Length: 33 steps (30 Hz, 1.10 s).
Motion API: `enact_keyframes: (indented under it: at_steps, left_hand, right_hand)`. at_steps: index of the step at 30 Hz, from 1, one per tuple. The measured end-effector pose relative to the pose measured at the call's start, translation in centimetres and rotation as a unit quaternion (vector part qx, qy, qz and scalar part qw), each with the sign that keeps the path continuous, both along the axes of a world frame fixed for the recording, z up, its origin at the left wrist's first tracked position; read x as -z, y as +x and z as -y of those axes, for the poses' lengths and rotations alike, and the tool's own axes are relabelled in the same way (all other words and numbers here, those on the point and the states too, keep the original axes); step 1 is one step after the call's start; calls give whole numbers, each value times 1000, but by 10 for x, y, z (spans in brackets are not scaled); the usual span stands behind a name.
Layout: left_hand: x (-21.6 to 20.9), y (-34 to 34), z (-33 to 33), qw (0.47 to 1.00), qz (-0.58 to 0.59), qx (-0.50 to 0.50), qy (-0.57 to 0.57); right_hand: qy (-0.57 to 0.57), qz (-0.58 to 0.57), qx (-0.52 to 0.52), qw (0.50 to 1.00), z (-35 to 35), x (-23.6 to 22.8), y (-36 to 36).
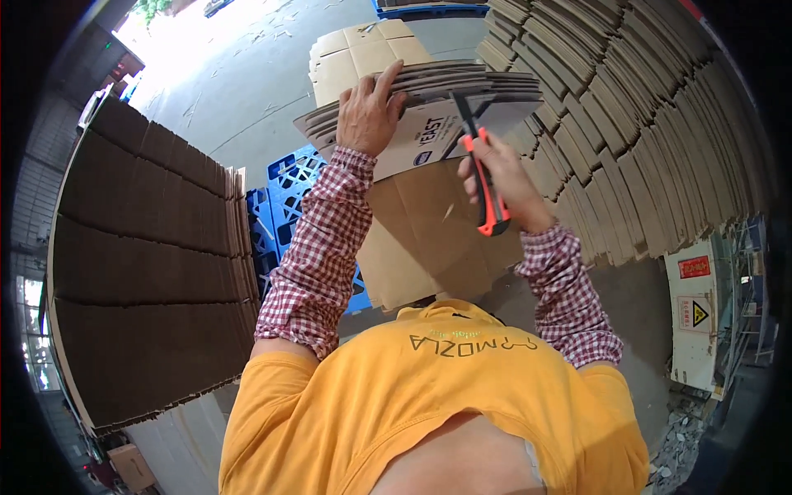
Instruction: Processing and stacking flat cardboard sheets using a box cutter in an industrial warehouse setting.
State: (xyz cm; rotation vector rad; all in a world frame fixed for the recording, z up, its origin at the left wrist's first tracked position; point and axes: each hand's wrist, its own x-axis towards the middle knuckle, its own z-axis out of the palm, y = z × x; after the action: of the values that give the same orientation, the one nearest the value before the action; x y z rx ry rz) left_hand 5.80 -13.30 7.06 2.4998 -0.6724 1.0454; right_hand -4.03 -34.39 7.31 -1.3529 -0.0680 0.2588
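My left hand (pixel 371 114) is closed over the upper edge of a bundle of flat cardboard sheets (pixel 404 157), its fingers resting on their stacked edges. The front sheet has a white printed face, and the bundle stands tilted. In my right hand (pixel 513 183) is a red and black utility knife (pixel 488 188). Its dark blade end points up and away, in front of the white face near the bundle's right part. Whether the blade touches the cardboard I cannot tell. Beneath the bundle lies a brown cardboard sheet (pixel 429 235).
Tall stacks of flattened cardboard (pixel 627 124) rise at the right. A dark brown cardboard stack (pixel 148 280) stands at the left, beside a blue plastic pallet (pixel 285 198). Another brown sheet (pixel 371 49) lies beyond the bundle. At the far right is a white cabinet (pixel 693 322) with a warning sign.
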Motion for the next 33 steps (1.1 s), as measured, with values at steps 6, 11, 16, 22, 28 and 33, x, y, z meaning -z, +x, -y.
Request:
enact_keyframes:
  at_steps: [6,11,16,22,28,33]
  left_hand:
    - [0,2,-1,1000,8,-19,7]
    - [-1,2,-1,1000,10,-17,8]
    - [1,3,-1,1000,18,-21,6]
    - [2,2,-2,999,10,-31,-1]
    - [3,0,1,999,4,-38,-16]
    - [2,-1,3,999,8,-27,-27]
  right_hand:
    - [9,-42,40,998,-18,7,10]
    - [3,-51,31,998,-22,-3,18]
    - [1,-63,43,997,-30,-8,15]
    - [5,-81,2,997,-23,-13,5]
    - [22,-90,-9,996,-15,-17,14]
    - [16,-97,11,995,-24,-16,18]
